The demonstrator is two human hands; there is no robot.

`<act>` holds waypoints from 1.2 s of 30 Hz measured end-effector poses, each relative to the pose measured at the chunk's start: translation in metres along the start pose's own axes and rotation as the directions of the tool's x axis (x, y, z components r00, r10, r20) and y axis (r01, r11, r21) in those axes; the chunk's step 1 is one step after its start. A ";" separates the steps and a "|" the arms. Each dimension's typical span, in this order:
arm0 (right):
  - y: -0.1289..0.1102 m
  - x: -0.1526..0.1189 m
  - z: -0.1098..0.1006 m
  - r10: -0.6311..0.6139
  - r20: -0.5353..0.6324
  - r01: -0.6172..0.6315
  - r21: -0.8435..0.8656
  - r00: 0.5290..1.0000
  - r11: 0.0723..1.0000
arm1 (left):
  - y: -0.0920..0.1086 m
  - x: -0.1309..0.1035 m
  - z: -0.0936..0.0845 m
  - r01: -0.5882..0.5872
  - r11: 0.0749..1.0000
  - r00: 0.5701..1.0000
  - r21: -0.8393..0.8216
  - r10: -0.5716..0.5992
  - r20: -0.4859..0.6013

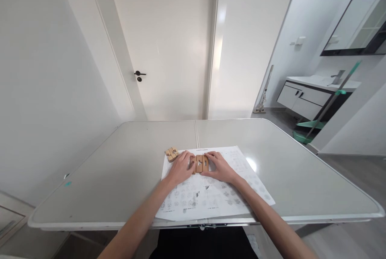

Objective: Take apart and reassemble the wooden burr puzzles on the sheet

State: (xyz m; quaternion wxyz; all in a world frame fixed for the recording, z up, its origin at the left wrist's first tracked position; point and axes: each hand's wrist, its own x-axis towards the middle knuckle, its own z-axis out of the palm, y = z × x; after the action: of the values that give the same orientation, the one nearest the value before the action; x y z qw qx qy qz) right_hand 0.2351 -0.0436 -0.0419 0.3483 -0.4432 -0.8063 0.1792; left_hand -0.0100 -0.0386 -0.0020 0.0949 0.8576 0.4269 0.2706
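Several notched wooden puzzle pieces [199,163] lie side by side on a printed paper sheet [217,206], between my two hands. My left hand [181,167] curls round the left end of the row, its thumb and fingertips on the leftmost piece, which it partly covers. At the right end, my right hand [220,166] has its thumb and fingers on a slotted wooden piece [205,163]. Just beyond my left hand, a second cluster of wooden pieces [171,153] sits at the sheet's upper left corner.
The folding table [114,178] has a seam across its middle and a metal latch [202,227] at the near edge. Behind it stands a white door [171,50] with a black handle. To the right are a washbasin cabinet [304,96], a mop [264,96] and a green dustpan [301,137].
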 end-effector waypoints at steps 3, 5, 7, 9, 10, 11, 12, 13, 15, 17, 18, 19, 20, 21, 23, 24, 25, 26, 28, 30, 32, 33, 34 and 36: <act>0.001 0.001 0.002 -0.018 -0.003 0.018 -0.004 1.000 1.000 | 0.005 0.000 -0.005 -0.090 0.996 0.996 -0.025 0.091 0.020; 0.001 0.002 0.002 -0.032 -0.005 0.032 -0.003 0.999 0.999 | 0.008 -0.001 -0.007 -0.139 0.989 0.989 -0.041 0.141 0.053; 0.001 0.002 0.003 -0.045 -0.006 0.045 -0.001 0.999 0.999 | 0.009 -0.002 -0.008 -0.169 0.984 0.981 -0.052 0.173 0.087; 0.001 0.003 0.003 -0.054 -0.006 0.054 0.003 0.999 0.999 | 0.009 -0.003 -0.008 -0.178 0.983 0.976 -0.053 0.183 0.117; 0.001 0.003 0.003 -0.057 -0.006 0.057 0.006 0.998 0.998 | 0.008 -0.003 -0.007 -0.177 0.983 0.975 -0.050 0.182 0.130; 0.001 0.003 0.003 -0.060 -0.004 0.060 0.009 0.998 0.998 | 0.007 -0.004 -0.007 -0.172 0.984 0.974 -0.045 0.177 0.143; 0.001 0.003 0.002 -0.061 -0.003 0.061 0.013 0.998 0.998 | 0.005 -0.004 -0.006 -0.166 0.985 0.973 -0.038 0.170 0.155; 0.001 0.003 0.002 -0.061 -0.002 0.061 0.016 0.998 0.998 | 0.004 -0.004 -0.005 -0.159 0.987 0.973 -0.031 0.162 0.165; 0.001 0.003 0.002 -0.059 -0.003 0.059 0.020 0.998 0.998 | 0.000 -0.004 -0.003 -0.149 0.989 0.972 -0.014 0.149 0.181; 0.002 0.002 0.003 -0.053 -0.007 0.053 0.024 0.999 0.998 | -0.003 -0.004 -0.002 -0.144 0.990 0.972 0.002 0.141 0.186; 0.002 0.002 0.003 -0.050 -0.010 0.051 0.025 0.999 0.998 | -0.004 -0.004 -0.002 -0.144 0.990 0.973 0.010 0.139 0.185; 0.002 0.002 0.003 -0.048 -0.013 0.048 0.026 0.999 0.999 | -0.004 -0.004 -0.001 -0.144 0.989 0.973 0.018 0.139 0.182; 0.002 0.002 0.003 -0.046 -0.015 0.047 0.026 0.999 0.999 | -0.005 -0.003 -0.001 -0.146 0.989 0.974 0.026 0.139 0.177; 0.002 0.002 0.003 -0.045 -0.018 0.046 0.026 0.999 0.999 | -0.005 -0.003 -0.001 -0.148 0.988 0.975 0.035 0.140 0.171; 0.001 0.002 0.003 -0.047 -0.024 0.048 0.022 0.999 0.999 | -0.006 -0.002 -0.002 -0.152 0.987 0.978 0.052 0.143 0.155; 0.001 0.002 0.003 -0.050 -0.027 0.050 0.019 0.998 0.999 | -0.006 -0.002 -0.002 -0.154 0.986 0.979 0.060 0.144 0.146; 0.000 0.002 0.003 -0.053 -0.029 0.054 0.016 0.998 0.998 | -0.007 -0.001 -0.002 -0.155 0.985 0.980 0.069 0.145 0.137; -0.001 0.002 0.003 -0.058 -0.030 0.058 0.012 0.998 0.998 | -0.008 -0.001 -0.002 -0.156 0.985 0.981 0.078 0.146 0.129; -0.003 0.002 0.002 -0.068 -0.027 0.068 0.007 0.997 0.998 | -0.010 0.000 -0.001 -0.154 0.983 0.984 0.100 0.143 0.108; -0.004 0.001 0.002 -0.078 -0.022 0.078 0.004 0.997 0.997 | -0.013 0.000 -0.001 -0.137 0.982 0.989 0.127 0.128 0.074; -0.005 0.001 0.001 -0.084 -0.016 0.084 0.004 0.996 0.996 | -0.015 0.000 0.000 -0.098 0.982 0.995 0.162 0.096 0.020; -0.006 0.001 0.001 -0.085 -0.014 0.085 0.005 0.996 0.996 | -0.016 0.000 0.000 -0.072 0.981 0.997 0.181 0.075 -0.011; -0.006 0.001 0.001 -0.086 -0.012 0.086 0.006 0.996 0.996 | -0.017 0.000 0.001 -0.043 0.979 0.998 0.200 0.053 -0.044; -0.006 0.001 0.001 -0.081 -0.010 0.081 0.009 0.997 0.997 | -0.020 0.000 0.002 0.021 0.972 0.994 0.236 0.006 -0.112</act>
State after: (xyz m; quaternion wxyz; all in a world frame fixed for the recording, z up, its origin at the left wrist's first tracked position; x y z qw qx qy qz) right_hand 0.2306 -0.0459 -0.0388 0.3613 -0.4091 -0.8211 0.1666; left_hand -0.0226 -0.0262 -0.0114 -0.0311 0.8446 0.4641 0.2650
